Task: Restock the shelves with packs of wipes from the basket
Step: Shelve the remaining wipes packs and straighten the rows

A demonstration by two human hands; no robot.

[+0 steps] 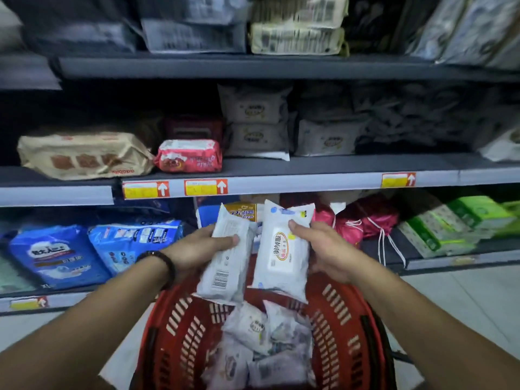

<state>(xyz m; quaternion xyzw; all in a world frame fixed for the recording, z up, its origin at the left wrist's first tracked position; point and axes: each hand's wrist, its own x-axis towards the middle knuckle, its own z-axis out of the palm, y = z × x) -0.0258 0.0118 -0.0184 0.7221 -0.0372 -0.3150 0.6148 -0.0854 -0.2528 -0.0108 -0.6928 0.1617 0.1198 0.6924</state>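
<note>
My left hand [197,246] grips a white pack of wipes [225,266] with its barcode side up. Beside it, my right hand [323,249] grips a second white pack [281,257], label side up. Both packs hang above the red plastic basket [185,327], which holds several more white packs [261,342]. The middle shelf [309,167] stands just above and beyond my hands; stacked white wipes packs [256,122] sit on it.
A beige pack [84,153] and a red pack [188,156] lie on the middle shelf's left part. Blue packs [56,254] fill the lower shelf at left, pink bags [363,220] and green packs [450,223] at right. Price tags [205,187] line the shelf edge.
</note>
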